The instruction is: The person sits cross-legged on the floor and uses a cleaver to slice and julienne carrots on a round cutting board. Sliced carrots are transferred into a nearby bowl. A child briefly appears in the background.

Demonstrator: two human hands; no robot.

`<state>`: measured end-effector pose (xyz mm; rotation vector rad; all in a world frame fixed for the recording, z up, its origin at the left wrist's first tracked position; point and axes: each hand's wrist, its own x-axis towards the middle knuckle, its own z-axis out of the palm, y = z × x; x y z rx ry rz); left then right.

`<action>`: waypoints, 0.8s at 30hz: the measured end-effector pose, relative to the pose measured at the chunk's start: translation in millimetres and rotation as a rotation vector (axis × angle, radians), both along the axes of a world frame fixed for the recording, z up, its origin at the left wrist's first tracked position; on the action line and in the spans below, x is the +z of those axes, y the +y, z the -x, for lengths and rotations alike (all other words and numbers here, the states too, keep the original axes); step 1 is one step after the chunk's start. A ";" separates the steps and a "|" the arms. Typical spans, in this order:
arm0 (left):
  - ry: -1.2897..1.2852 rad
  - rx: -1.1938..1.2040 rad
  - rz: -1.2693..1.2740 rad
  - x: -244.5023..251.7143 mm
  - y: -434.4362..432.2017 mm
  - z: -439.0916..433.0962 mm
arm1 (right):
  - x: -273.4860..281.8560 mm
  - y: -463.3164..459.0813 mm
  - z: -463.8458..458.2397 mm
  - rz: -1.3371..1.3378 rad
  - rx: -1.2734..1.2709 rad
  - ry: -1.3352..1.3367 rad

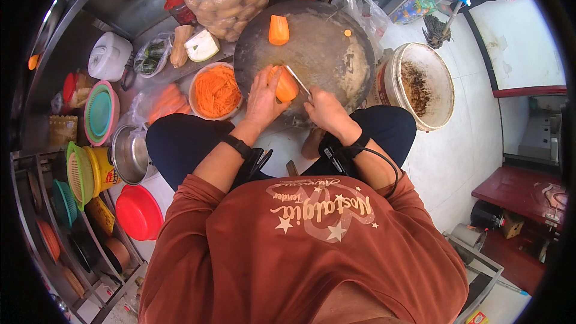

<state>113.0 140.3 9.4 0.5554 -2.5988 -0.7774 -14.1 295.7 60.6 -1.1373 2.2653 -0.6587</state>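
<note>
My left hand presses a thick piece of peeled carrot down on the round chopping block. In my right hand is a knife, seen nearly edge-on, its blade close against the carrot's right side. Another carrot chunk rests near the far side of the block. A small round carrot end lies at the far right. Just left of the block stands a bowl filled with shredded carrot; beside it, a clear plastic bag holds peeled carrots.
Behind the block sits a bag of potatoes. A cut piece of white gourd or radish and a butternut squash lie at the left. On the floor at right stands a stained bucket. A red basin and steel pot are left.
</note>
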 end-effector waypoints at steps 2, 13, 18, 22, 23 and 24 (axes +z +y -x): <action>0.037 0.040 0.040 2.8 2.9 -1.7 | 1.1 -1.6 -0.1 -0.006 -0.006 0.017; 0.079 0.361 -0.797 -11.9 -15.4 31.3 | -4.1 -4.9 -3.1 0.128 0.071 0.056; -0.011 0.407 -0.908 -7.9 -21.3 36.6 | 9.6 -6.8 -11.1 0.035 0.053 0.172; -0.051 0.436 -0.823 3.4 -19.7 37.2 | 20.8 -5.4 -27.7 -0.108 0.206 0.306; -0.039 0.435 -0.854 5.6 -19.1 37.1 | 23.2 -6.1 -29.1 -0.113 0.195 0.290; -0.039 0.440 -0.897 7.3 -19.0 36.5 | 25.2 -7.5 -29.8 -0.114 0.199 0.267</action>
